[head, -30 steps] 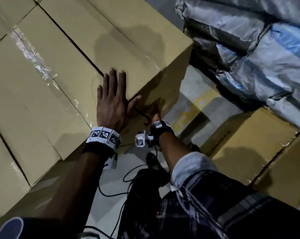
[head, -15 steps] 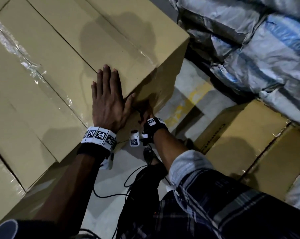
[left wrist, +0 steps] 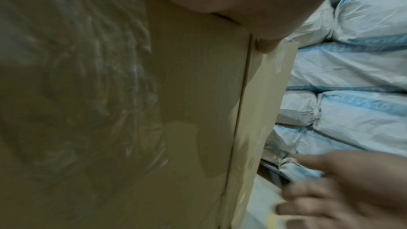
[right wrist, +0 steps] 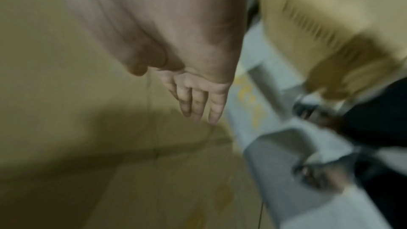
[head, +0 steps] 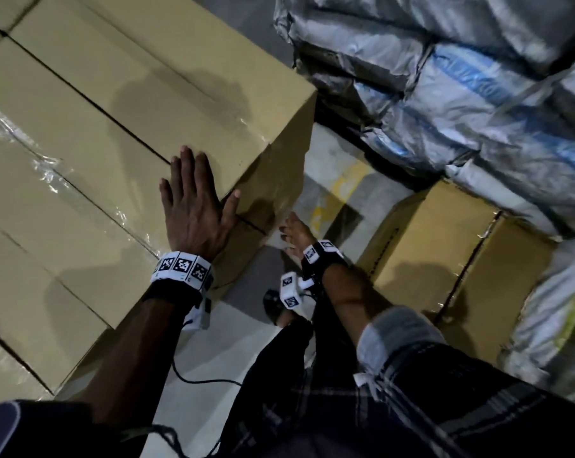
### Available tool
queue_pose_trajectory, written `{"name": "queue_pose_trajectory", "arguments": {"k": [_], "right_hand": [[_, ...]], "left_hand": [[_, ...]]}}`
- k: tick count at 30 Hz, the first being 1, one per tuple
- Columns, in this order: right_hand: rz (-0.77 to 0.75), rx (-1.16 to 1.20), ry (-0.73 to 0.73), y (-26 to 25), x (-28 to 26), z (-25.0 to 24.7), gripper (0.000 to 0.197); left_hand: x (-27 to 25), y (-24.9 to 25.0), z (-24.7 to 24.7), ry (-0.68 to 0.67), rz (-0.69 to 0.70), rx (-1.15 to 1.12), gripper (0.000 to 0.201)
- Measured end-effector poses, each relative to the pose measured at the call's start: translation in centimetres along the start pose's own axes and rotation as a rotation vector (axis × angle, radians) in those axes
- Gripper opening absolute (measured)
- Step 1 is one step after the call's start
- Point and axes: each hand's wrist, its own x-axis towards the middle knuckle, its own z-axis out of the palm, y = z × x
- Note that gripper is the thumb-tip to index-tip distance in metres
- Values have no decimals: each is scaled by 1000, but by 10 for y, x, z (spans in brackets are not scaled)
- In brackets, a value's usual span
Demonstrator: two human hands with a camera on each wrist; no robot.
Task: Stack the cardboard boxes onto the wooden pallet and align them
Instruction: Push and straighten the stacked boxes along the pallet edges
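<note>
Both hands are at the near corner of a stack of cardboard boxes. From the head camera, the left hand [head: 193, 206] lies flat, fingers straight and together, on the top of the corner box [head: 180, 94], its thumb spread toward the edge; this looks like a steadying or pushing press to square the box with its neighbours. The right hand [head: 294, 231] is lower, fingers extended beside the box's shaded side face, holding nothing; whether it touches the cardboard cannot be told. More taped boxes fill the left of the view. The wooden pallet is not visible beneath them. Wrapped grey and blue bales [head: 461, 94] lie beyond, and another box [head: 444, 259] sits on the floor to the right.

From the left wrist camera, the palm rests on the taped cardboard near its vertical corner, and the right hand's blurred, spread fingers [left wrist: 326, 203] appear at lower right.

From the right wrist camera, heavily blurred, the fingers [right wrist: 198, 104] hang straight and loose beside the cardboard face.
</note>
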Motion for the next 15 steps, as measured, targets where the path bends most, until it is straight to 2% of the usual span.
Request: {"name": "queue_pose_trajectory", "arguments": {"k": [1,4,7,12,15], "right_hand": [[-5,-17,9,-1,-8,-16,81],[-34,31,142,-15,-14,-62,58],[-60,12,202,-44,-19,-94,63],[-100,7,190,-100,6,-119,75],[-102,43,126,-139,28,-118,74]], "left_hand": [[-1,0,-3,-13,0,-4,83],[-2,7,-7,-25,-7,-27,83],[6,34,-11,7,18,-90,85],[64,94,-27,48,215,-82,79],[108,115,-29,61,237,18,77]]}}
